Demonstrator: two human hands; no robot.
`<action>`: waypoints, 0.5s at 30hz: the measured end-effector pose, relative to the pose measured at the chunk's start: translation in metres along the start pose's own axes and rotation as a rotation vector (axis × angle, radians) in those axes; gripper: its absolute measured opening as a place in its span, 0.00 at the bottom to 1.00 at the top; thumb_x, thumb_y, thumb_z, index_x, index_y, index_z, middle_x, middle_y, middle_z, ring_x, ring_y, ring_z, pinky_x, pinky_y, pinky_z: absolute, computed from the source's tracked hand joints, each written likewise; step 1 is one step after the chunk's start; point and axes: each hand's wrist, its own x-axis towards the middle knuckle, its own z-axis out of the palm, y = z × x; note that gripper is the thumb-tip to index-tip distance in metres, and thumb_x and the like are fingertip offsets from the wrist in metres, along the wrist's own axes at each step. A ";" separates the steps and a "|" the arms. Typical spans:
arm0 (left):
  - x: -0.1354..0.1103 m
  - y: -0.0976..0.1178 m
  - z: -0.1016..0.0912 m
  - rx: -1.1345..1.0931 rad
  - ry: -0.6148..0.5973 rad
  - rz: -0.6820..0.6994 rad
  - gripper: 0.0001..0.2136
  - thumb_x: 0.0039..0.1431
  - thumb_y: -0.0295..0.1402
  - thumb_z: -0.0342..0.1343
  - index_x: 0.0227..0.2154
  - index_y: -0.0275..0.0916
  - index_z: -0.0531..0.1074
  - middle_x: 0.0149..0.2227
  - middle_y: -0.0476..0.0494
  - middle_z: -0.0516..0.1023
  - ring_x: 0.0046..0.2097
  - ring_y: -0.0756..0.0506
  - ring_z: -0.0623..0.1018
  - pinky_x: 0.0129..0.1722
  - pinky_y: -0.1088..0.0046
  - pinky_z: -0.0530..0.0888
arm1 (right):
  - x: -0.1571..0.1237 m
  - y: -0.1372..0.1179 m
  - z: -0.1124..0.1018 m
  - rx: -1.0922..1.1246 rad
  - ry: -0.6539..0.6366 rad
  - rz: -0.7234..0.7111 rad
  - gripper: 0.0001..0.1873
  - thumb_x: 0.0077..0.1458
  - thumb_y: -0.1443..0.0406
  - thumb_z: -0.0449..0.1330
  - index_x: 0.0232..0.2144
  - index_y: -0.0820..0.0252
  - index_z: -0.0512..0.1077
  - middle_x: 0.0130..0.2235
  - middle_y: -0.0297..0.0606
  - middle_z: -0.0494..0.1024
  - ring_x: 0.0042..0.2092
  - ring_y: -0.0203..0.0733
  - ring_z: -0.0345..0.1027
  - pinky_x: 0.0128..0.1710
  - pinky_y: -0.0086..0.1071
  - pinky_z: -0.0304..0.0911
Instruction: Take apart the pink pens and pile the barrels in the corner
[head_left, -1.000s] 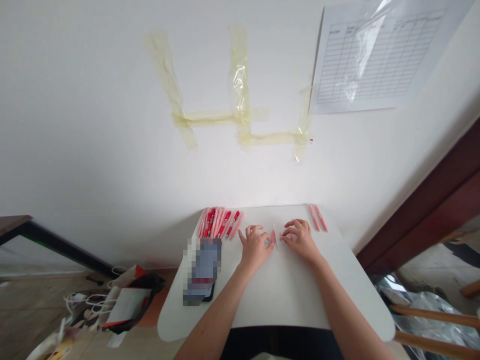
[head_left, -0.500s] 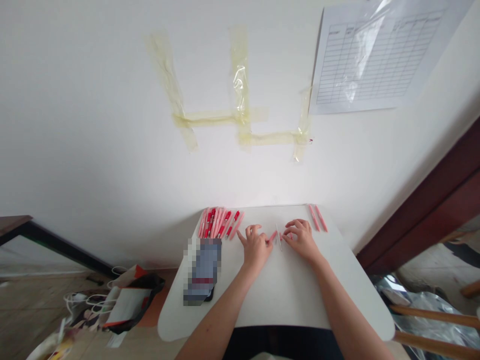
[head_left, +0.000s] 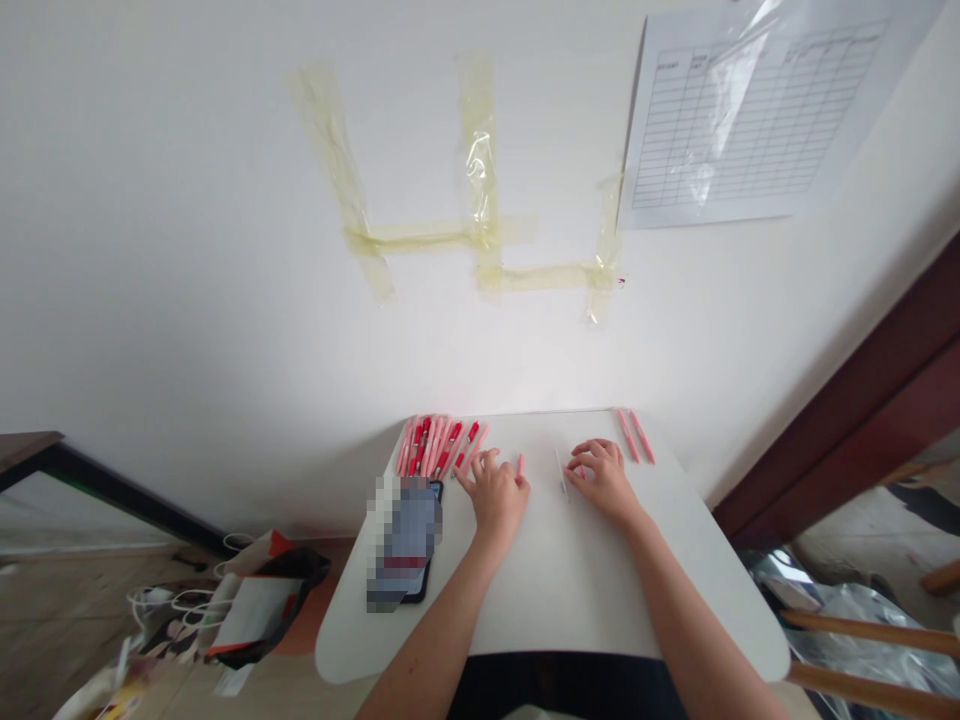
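Our right hand (head_left: 604, 482) curls its fingers (head_left: 592, 460) over a pink scrap (head_left: 580, 471) just right of a thin clear strip (head_left: 561, 473); we cannot tell whether they grip it. Left of the strip, our left hand (head_left: 495, 497) spreads its fingers (head_left: 480, 462) beside a pink pen (head_left: 519, 465), grip unclear. Farther left lie red-and-pink pens (head_left: 439, 447) and a phone (head_left: 405, 540); farther right, two pink pens (head_left: 636, 437) lie along the counter's (head_left: 540, 620) far edge.

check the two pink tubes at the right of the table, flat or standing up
Flat: both pink tubes lie lengthwise on the white table top, side by side near its far edge.
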 end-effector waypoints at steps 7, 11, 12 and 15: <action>0.000 0.001 0.000 -0.002 0.027 0.001 0.09 0.60 0.35 0.55 0.29 0.41 0.78 0.55 0.38 0.75 0.60 0.34 0.66 0.64 0.31 0.49 | 0.001 0.002 0.000 -0.013 -0.014 0.007 0.09 0.58 0.58 0.61 0.31 0.53 0.80 0.47 0.39 0.78 0.55 0.51 0.59 0.59 0.46 0.51; 0.000 0.000 0.000 0.000 0.056 0.010 0.11 0.63 0.37 0.54 0.29 0.41 0.77 0.54 0.38 0.75 0.60 0.35 0.67 0.64 0.31 0.50 | 0.002 0.004 0.000 0.000 -0.001 0.005 0.09 0.58 0.58 0.61 0.31 0.52 0.80 0.46 0.40 0.78 0.55 0.51 0.60 0.59 0.47 0.52; 0.000 0.000 0.000 -0.003 0.062 0.010 0.10 0.63 0.37 0.54 0.29 0.41 0.77 0.54 0.38 0.75 0.60 0.35 0.67 0.64 0.31 0.50 | 0.002 0.005 0.001 0.004 0.003 0.009 0.09 0.58 0.58 0.61 0.31 0.52 0.79 0.46 0.40 0.78 0.55 0.51 0.59 0.59 0.47 0.52; 0.000 0.000 0.000 -0.031 0.053 0.019 0.05 0.60 0.35 0.57 0.32 0.42 0.77 0.55 0.39 0.74 0.60 0.35 0.67 0.63 0.31 0.51 | 0.003 0.007 0.002 0.014 0.011 0.039 0.10 0.58 0.58 0.61 0.30 0.52 0.79 0.47 0.41 0.77 0.54 0.52 0.59 0.58 0.49 0.53</action>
